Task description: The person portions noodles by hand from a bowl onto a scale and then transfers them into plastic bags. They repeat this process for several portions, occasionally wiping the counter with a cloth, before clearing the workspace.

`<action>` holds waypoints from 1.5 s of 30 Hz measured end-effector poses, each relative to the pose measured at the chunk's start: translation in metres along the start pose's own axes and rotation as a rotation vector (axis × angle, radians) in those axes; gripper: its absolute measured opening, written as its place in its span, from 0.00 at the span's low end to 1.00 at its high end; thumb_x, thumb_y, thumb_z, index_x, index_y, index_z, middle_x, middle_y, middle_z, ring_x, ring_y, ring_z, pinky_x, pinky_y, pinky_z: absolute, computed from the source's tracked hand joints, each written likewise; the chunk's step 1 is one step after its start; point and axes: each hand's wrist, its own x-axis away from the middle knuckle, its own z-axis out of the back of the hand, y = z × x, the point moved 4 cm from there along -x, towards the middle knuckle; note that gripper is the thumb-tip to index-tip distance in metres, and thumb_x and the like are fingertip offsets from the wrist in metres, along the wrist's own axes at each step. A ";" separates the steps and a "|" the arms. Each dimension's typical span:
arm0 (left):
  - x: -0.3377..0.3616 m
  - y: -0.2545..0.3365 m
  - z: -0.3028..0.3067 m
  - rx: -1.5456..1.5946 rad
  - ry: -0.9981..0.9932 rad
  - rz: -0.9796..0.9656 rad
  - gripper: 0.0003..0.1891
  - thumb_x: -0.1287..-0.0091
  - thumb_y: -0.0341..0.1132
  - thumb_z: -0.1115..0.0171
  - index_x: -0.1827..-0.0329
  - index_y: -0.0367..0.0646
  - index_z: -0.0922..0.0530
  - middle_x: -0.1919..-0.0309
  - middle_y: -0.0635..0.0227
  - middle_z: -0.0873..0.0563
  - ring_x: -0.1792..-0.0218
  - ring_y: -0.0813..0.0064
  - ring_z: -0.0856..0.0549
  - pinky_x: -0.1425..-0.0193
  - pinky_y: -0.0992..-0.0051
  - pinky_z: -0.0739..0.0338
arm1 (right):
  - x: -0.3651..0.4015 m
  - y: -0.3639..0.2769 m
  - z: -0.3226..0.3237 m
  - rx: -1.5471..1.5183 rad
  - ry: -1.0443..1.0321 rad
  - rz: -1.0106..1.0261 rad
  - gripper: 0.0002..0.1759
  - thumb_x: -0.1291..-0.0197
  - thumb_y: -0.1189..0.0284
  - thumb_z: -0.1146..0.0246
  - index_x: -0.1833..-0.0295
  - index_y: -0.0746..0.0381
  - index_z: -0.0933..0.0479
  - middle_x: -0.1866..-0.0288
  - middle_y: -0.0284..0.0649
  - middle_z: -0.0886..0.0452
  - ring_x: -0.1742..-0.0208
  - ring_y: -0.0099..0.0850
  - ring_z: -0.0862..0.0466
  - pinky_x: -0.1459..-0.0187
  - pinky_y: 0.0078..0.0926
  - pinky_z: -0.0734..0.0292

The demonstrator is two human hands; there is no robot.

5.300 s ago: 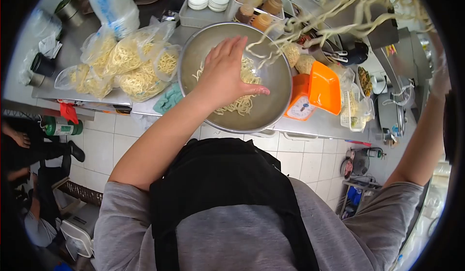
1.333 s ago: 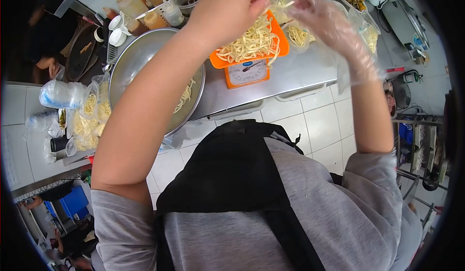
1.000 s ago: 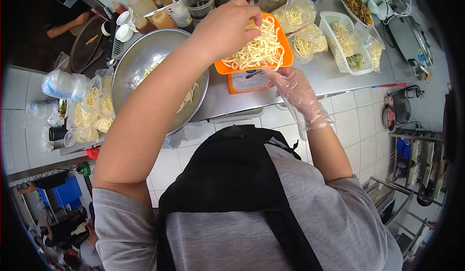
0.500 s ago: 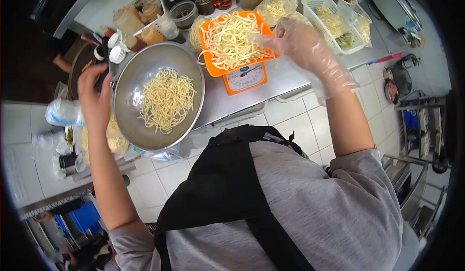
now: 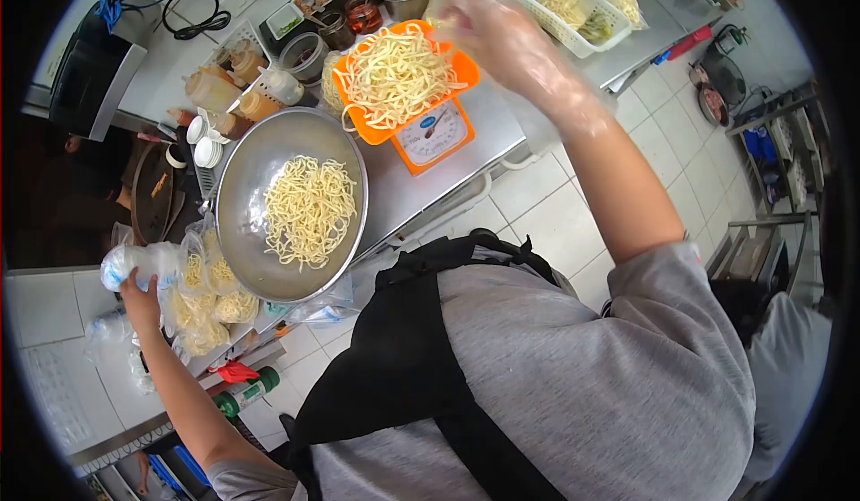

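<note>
Bare, my left hand (image 5: 141, 299) reaches to a bundle of clear plastic bags (image 5: 148, 266) at the left, its fingers apart against the plastic. My right hand (image 5: 502, 39), in a clear plastic glove, is raised at the right edge of an orange tray (image 5: 465, 69); its fingers are blurred. Pale noodles (image 5: 399, 75) are heaped in the tray, which rests on an orange dial scale (image 5: 434, 135). Between the hands, a large metal bowl (image 5: 240, 219) holds more noodles (image 5: 309, 210).
Bagged noodles (image 5: 199, 308) lie below the plastic bundle. Sauce bottles (image 5: 210, 89) and small containers (image 5: 303, 56) line the counter's back. A white basket (image 5: 582, 48) with bagged food stands at the upper right. A green bottle (image 5: 246, 392) is below the counter edge.
My left hand has moved from beside the bowl down and left to the plastic bags. My right hand has moved up and left with the view. The view has shifted, showing more of the left side.
</note>
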 end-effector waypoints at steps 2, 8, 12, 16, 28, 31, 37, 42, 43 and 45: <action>-0.002 0.014 0.022 -0.051 0.202 0.046 0.34 0.34 0.48 0.33 0.27 0.48 0.32 0.36 0.52 0.25 0.36 0.47 0.25 0.33 0.56 0.29 | -0.021 -0.011 -0.013 -0.051 -0.085 0.109 0.12 0.38 0.72 0.35 0.50 0.63 0.22 0.59 0.47 0.19 0.58 0.38 0.18 0.55 0.35 0.22; -0.035 -0.013 0.026 -0.005 0.305 0.003 0.29 0.32 0.39 0.35 0.28 0.51 0.30 0.36 0.54 0.24 0.37 0.48 0.24 0.34 0.55 0.28 | -0.033 -0.011 -0.053 -0.209 -0.354 -0.230 0.11 0.38 0.75 0.39 0.50 0.64 0.21 0.54 0.50 0.17 0.52 0.45 0.16 0.50 0.39 0.21; -0.049 -0.023 0.052 0.038 0.224 0.041 0.14 0.33 0.35 0.37 0.45 0.47 0.18 0.48 0.58 0.17 0.47 0.54 0.18 0.44 0.60 0.23 | -0.039 -0.027 -0.044 0.371 -0.353 0.096 0.12 0.41 0.76 0.39 0.52 0.64 0.19 0.52 0.51 0.15 0.48 0.48 0.15 0.48 0.41 0.19; -0.076 -0.049 0.058 0.071 0.179 -0.061 0.10 0.32 0.36 0.37 0.50 0.46 0.16 0.55 0.61 0.16 0.54 0.57 0.16 0.49 0.61 0.22 | -0.044 -0.034 -0.032 0.320 -0.413 0.020 0.11 0.41 0.76 0.39 0.52 0.64 0.18 0.51 0.50 0.15 0.48 0.48 0.15 0.48 0.41 0.19; -0.097 -0.057 0.065 0.274 0.022 -0.045 0.12 0.35 0.35 0.32 0.52 0.42 0.14 0.61 0.55 0.10 0.60 0.62 0.11 0.53 0.66 0.20 | -0.061 -0.050 -0.028 0.299 -0.085 0.291 0.15 0.33 0.71 0.42 0.42 0.61 0.24 0.45 0.50 0.19 0.42 0.50 0.19 0.42 0.45 0.24; -0.087 -0.045 0.104 0.341 0.337 0.089 0.11 0.32 0.41 0.35 0.56 0.44 0.14 0.66 0.55 0.12 0.64 0.58 0.12 0.57 0.64 0.21 | -0.060 -0.095 -0.022 0.258 0.039 0.430 0.15 0.35 0.73 0.39 0.43 0.62 0.24 0.46 0.48 0.19 0.44 0.48 0.19 0.43 0.42 0.23; -0.054 -0.036 0.201 0.274 0.981 0.176 0.14 0.26 0.45 0.42 0.48 0.48 0.17 0.60 0.63 0.11 0.60 0.66 0.11 0.54 0.69 0.21 | -0.033 -0.160 -0.100 0.392 -0.424 0.493 0.07 0.40 0.74 0.34 0.57 0.64 0.20 0.61 0.46 0.18 0.56 0.47 0.19 0.53 0.40 0.22; 0.046 0.055 0.252 0.435 1.113 -0.214 0.12 0.28 0.35 0.39 0.46 0.39 0.19 0.55 0.64 0.12 0.54 0.69 0.13 0.48 0.74 0.21 | 0.008 -0.122 -0.253 0.196 -0.744 0.150 0.15 0.42 0.62 0.32 0.63 0.65 0.16 0.64 0.50 0.16 0.58 0.49 0.16 0.52 0.44 0.21; 0.061 0.063 0.244 0.409 1.111 -0.378 0.11 0.29 0.30 0.37 0.47 0.37 0.19 0.55 0.63 0.12 0.54 0.68 0.13 0.46 0.74 0.21 | 0.007 -0.128 -0.266 0.291 -0.924 0.033 0.17 0.43 0.60 0.32 0.63 0.65 0.16 0.62 0.51 0.15 0.56 0.50 0.15 0.51 0.45 0.21; 0.097 0.087 0.231 0.357 1.074 -0.635 0.12 0.32 0.23 0.38 0.47 0.35 0.21 0.55 0.59 0.14 0.50 0.62 0.15 0.42 0.69 0.22 | 0.014 -0.117 -0.294 0.334 -0.954 0.171 0.16 0.41 0.62 0.33 0.59 0.66 0.16 0.58 0.52 0.14 0.54 0.49 0.14 0.49 0.43 0.19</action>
